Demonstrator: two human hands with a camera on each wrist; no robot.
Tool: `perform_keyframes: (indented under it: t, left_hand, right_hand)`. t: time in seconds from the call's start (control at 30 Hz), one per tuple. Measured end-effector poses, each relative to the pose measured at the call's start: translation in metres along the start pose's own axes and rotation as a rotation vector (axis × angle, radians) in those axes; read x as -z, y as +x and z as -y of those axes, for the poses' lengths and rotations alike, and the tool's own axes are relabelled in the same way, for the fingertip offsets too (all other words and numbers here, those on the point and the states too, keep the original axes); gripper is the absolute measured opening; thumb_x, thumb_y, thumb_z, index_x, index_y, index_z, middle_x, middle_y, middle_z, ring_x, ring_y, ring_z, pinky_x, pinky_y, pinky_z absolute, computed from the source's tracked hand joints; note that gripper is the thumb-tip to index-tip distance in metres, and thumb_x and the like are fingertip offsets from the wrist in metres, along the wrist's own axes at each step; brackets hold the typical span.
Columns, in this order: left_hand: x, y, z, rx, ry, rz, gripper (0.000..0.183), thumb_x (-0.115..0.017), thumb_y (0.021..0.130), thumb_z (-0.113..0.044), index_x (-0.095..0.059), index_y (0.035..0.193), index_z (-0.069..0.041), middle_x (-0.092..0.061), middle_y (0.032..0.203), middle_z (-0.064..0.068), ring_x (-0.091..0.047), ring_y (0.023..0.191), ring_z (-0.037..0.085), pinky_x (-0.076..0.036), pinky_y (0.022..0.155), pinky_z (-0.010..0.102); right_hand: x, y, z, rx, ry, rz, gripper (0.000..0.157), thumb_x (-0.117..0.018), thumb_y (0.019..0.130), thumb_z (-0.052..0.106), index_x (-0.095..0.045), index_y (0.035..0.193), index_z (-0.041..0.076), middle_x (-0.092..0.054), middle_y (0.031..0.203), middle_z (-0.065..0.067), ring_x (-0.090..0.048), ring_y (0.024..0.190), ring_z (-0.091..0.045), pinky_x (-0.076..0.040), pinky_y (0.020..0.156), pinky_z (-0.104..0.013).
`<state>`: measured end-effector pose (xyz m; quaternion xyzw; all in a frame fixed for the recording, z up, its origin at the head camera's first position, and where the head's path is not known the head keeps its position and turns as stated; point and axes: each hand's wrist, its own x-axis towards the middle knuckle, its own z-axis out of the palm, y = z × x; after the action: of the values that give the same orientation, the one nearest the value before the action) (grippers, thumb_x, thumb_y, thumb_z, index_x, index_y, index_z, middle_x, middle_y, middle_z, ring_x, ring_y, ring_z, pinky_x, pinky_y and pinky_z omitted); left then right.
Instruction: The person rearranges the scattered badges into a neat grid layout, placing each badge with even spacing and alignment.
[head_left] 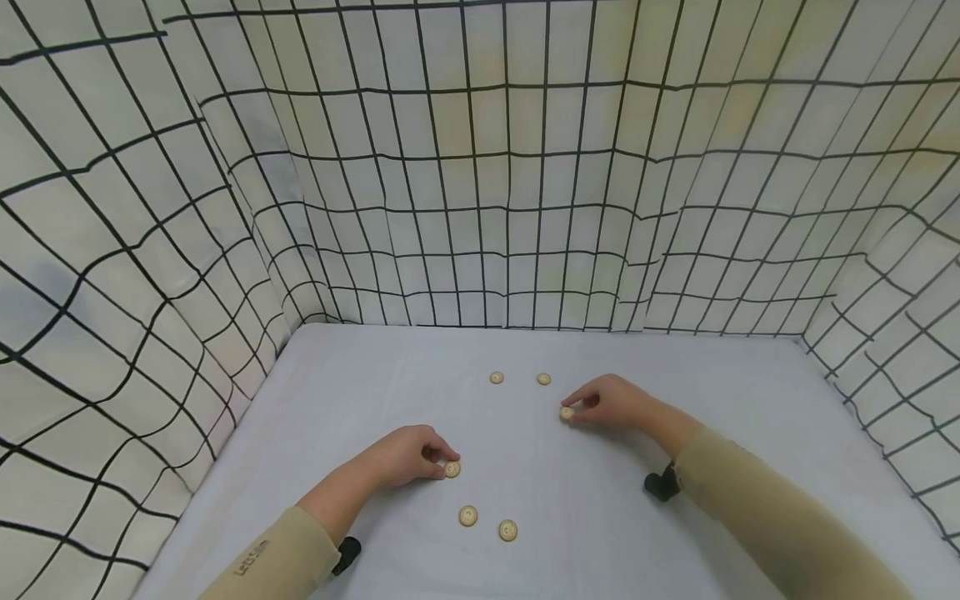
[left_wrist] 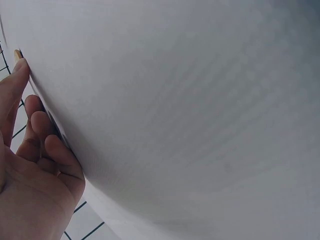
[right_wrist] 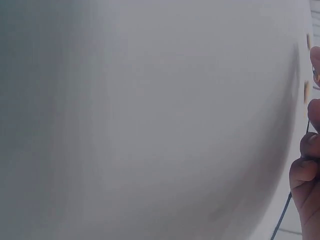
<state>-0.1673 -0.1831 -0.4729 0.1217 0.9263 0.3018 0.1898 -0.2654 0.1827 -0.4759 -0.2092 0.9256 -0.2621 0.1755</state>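
Your left hand (head_left: 408, 454) reaches over the white table (head_left: 600, 533), with thumb and index finger brought together on the edge of the left button (head_left: 452, 469). In the left wrist view, your other fingers are curled. Your right hand (head_left: 611, 402) is farther forward, thumb and index finger pinching the right button (head_left: 567, 412). Whether either gripped button touches the table cannot be determined.

Four round, cream-coloured buttons lie loose on the table. The far left button (head_left: 497, 377) and the far right button (head_left: 543, 378) are beyond your hands; the far right button is near your right fingertips. The near left button (head_left: 468, 516) and the near right button (head_left: 507, 530) lie apart, closer to you than your left hand. A black grid (head_left: 507, 207) on pale cloth stands behind the table. Beige sleeves (head_left: 738, 483) cover your forearms.
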Motion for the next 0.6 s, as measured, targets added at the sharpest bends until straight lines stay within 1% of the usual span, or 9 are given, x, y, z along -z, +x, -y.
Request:
perform_keyframes:
  t: [0.13,0.27,0.33,0.43,0.6]
  left_hand:
    - [0.000,0.001,0.001,-0.004,0.004,0.004,0.020,-0.080,0.083,-0.013,-0.077,0.098,-0.026,-0.058,0.088,-0.007,-0.051,0.084,0.013,-0.045,0.078,0.035]
    - [0.001,0.001,0.000,0.001,0.003,0.008,0.021,-0.080,0.083,-0.013,-0.077,0.098,-0.027,-0.058,0.088,-0.007,-0.051,0.084,0.013,-0.045,0.077,0.034]
    - [0.001,0.000,0.000,0.003,-0.003,0.010,0.021,-0.080,0.083,-0.013,-0.077,0.098,-0.027,-0.057,0.087,-0.007,-0.051,0.084,0.014,-0.045,0.077,0.034]
    - [0.002,0.000,-0.001,0.006,-0.007,0.010,0.020,-0.080,0.082,-0.013,-0.077,0.097,-0.026,-0.057,0.087,-0.006,-0.051,0.084,0.014,-0.044,0.076,0.034]
    - [0.001,0.000,-0.001,0.005,-0.007,0.004,0.020,-0.080,0.082,-0.013,-0.077,0.097,-0.026,-0.057,0.086,-0.006,-0.051,0.083,0.014,-0.044,0.076,0.034]
  right_hand:
    - [0.009,0.003,-0.012,-0.028,0.009,-0.026,0.026,-0.079,0.084,0.035,-0.078,0.109,0.027,-0.061,0.086,0.003,-0.051,0.082,-0.017,-0.043,0.071,-0.034]
    - [0.016,0.007,-0.026,-0.084,0.006,-0.063,0.029,-0.080,0.083,0.039,-0.077,0.109,0.028,-0.065,0.099,0.003,-0.054,0.091,-0.018,-0.045,0.081,-0.037]
    - [0.019,0.008,-0.032,-0.098,0.001,-0.078,0.031,-0.079,0.083,0.039,-0.076,0.111,0.026,-0.066,0.105,0.001,-0.055,0.095,-0.019,-0.046,0.085,-0.040]
    - [0.022,0.009,-0.041,-0.115,-0.008,-0.095,0.034,-0.078,0.084,0.038,-0.075,0.115,0.023,-0.066,0.108,-0.002,-0.056,0.097,-0.021,-0.046,0.086,-0.043]
    - [0.026,0.012,-0.050,-0.149,-0.007,-0.118,0.036,-0.076,0.086,0.035,-0.073,0.119,0.021,-0.063,0.105,-0.005,-0.052,0.095,-0.023,-0.043,0.082,-0.040]
